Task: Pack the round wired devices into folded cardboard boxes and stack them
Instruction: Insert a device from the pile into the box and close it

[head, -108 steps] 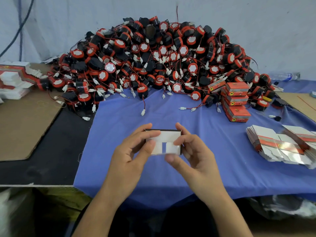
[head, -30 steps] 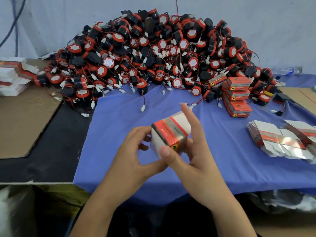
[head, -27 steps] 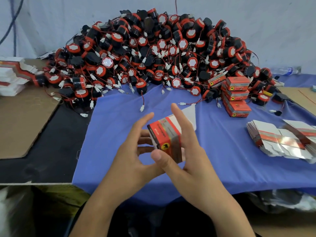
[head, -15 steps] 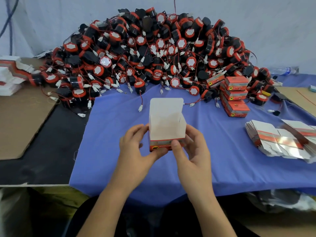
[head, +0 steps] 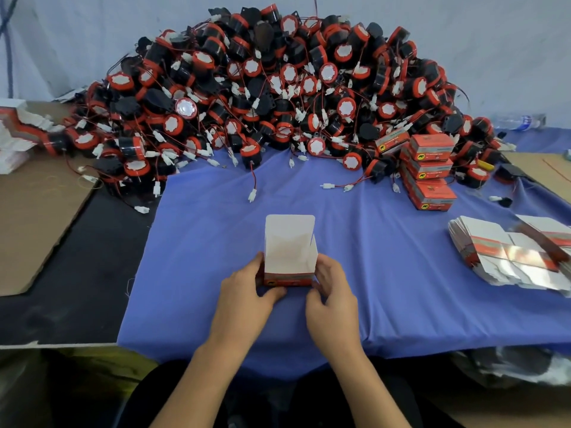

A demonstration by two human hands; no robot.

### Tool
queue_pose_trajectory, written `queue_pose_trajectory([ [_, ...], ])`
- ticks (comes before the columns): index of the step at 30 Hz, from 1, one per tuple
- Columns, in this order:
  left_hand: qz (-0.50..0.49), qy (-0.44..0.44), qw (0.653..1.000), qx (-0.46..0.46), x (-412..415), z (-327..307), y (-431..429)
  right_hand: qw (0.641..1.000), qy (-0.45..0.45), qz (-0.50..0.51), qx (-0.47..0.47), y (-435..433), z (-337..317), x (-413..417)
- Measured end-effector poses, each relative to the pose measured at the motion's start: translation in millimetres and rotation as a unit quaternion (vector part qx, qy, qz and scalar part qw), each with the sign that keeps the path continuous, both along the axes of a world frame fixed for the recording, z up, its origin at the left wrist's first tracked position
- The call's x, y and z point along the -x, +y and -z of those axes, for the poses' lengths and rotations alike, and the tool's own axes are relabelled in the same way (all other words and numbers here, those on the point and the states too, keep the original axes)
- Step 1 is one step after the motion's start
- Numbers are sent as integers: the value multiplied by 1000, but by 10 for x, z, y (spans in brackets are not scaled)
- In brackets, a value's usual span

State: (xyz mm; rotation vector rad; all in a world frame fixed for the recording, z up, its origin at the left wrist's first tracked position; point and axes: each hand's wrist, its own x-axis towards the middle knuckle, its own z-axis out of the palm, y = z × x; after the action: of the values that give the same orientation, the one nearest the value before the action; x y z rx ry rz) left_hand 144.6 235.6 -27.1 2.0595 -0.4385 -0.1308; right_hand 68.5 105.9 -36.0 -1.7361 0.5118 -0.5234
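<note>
The folded cardboard box point(head: 289, 261) is white inside and red-orange outside. Its near face shows only as a low band along the bottom, with a small yellow-and-black mark at its left end. The box stands upright with its mouth open upward and towards the camera. The lid flap, rounded at its corners, rises straight up from the far wall, so the long axis runs vertically from base to flap tip. It sits low over the near middle of the blue cloth point(head: 386, 273) that covers the table; whether the base touches the cloth cannot be told. The left hand point(head: 244, 293) grips the box's left side, its thumb lying under the lower front edge. The right hand point(head: 332, 293) grips the right side with curled fingers, its thumb at the lower front corner. Both forearms rise from the bottom edge and converge on the box. Well beyond it, a large heap of round wired devices point(head: 278, 97), black with red rims and white faces, spreads across the far side of the table, with white connectors trailing onto the cloth. At the heap's right end stands a stack of closed boxes point(head: 429, 174), and nearer on the right lies a fanned pile of flat box blanks point(head: 509, 256).
</note>
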Motion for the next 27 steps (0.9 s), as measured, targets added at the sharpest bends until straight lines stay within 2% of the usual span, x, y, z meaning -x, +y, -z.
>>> queue_pose_trajectory([
  [3,4,74,996,48,-87,39,96,998,-14,12,-58,-100,35,-12],
  [5,-20,80,994,65,-159,57,155,991,-29,29,-127,-195,42,-26],
  [8,-75,76,986,128,-314,24,166,967,-56,35,-245,-334,-2,-115],
  [10,-98,106,971,193,-455,-38,97,947,-62,24,-315,-471,-61,-275],
  [14,-105,137,959,227,-903,-136,-124,922,-43,-48,-382,-754,-219,-896],
  [17,-115,112,963,216,-1365,-138,-360,913,-23,-88,-398,-818,-274,-1534],
  [19,-128,92,964,212,-1681,-152,-546,917,-9,-111,-383,-810,-292,-1955],
  [21,-140,90,963,212,-1991,-182,-720,938,10,-130,-322,-800,-275,-2333],
  [25,-142,83,966,201,-2639,-145,-983,984,70,-140,-88,-781,-270,-3025],
  [27,-144,77,968,192,-2908,-149,-1073,982,85,-153,76,-824,-227,-3294],
])
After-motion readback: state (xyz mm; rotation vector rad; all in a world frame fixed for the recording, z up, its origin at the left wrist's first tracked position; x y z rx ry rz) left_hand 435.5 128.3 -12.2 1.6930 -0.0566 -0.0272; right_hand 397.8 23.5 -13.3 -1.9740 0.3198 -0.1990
